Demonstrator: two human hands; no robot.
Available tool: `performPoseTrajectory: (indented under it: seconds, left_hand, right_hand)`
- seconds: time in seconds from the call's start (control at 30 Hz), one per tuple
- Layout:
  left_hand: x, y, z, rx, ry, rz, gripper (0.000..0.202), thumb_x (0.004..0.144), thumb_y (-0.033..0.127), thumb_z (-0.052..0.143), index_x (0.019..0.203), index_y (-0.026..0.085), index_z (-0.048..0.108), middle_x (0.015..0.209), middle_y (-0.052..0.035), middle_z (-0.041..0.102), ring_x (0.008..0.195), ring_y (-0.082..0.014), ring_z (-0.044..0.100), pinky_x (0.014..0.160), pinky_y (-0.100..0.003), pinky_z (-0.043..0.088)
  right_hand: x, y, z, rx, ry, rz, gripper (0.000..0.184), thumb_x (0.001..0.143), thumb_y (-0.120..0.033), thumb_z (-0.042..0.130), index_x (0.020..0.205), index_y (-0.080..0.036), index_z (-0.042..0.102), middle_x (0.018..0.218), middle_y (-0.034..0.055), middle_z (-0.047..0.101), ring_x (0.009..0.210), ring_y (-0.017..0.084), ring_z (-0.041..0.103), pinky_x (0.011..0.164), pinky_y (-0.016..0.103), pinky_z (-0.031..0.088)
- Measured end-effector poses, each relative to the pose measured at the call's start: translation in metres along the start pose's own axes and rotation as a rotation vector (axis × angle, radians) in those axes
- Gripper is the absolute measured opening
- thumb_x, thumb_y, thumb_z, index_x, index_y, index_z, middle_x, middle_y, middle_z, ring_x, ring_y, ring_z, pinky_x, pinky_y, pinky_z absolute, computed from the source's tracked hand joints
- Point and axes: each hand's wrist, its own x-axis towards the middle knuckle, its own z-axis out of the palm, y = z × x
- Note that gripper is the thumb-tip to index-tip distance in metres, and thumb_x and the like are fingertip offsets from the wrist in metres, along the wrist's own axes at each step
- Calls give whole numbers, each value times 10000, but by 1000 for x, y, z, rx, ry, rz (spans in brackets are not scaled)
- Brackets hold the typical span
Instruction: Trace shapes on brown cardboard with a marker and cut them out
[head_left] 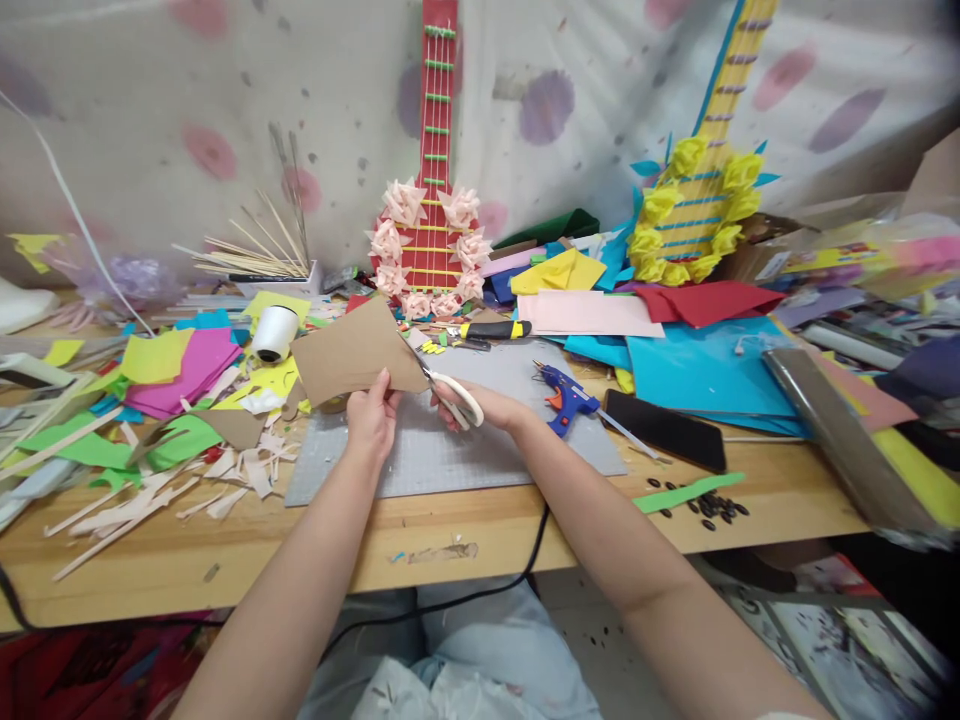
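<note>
A piece of brown cardboard (351, 350) is pinched at its lower edge by my left hand (373, 415), thumb on top. My right hand (480, 408) is closed round white-handled scissors (463, 398). The scissors' blades lie along the right edge of the cardboard; whether they are cutting into it I cannot tell. Both hands are above a grey cutting mat (450, 455). To the right of my right hand, a blue glue gun (566, 397) lies on the mat with a glue stick out of its back.
A black phone (665, 430), green strip (690, 492) and dark beads (720, 508) lie right. Paper scraps (240, 465) cover the left. Behind stand a red flower-trimmed guitar (431, 240) and a yellow one (694, 210). A black cable (480, 597) hangs across the table's front.
</note>
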Motion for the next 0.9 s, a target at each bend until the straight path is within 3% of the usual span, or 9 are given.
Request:
performPoseTrajectory:
  seconds: [0.3,0.6,0.9]
  left_hand:
    - [-6,-6,2,76,-16,-28,89,683,89,646,762,129,657,814,-59,701,762,-117,644,790,-267,504]
    - [-8,-9,0,65,-43,-60,111,666,110,666,773,137,654,820,-64,699,778,-124,641,773,-258,505]
    - [-8,-10,-2,57,-44,-91,152,645,115,684,792,146,656,800,-44,699,731,-94,633,693,-193,501]
  right_hand:
    - [-8,-3,1,89,23,29,454,709,-596,537,811,-174,407,518,-72,397,411,56,411,375,179,296]
    - [-8,6,-1,35,75,34,452,687,-584,570,784,-175,405,486,-84,391,374,58,414,350,187,294]
    - [-9,5,-3,50,83,45,455,652,-557,616,776,-179,396,501,-93,368,386,40,365,353,182,301]
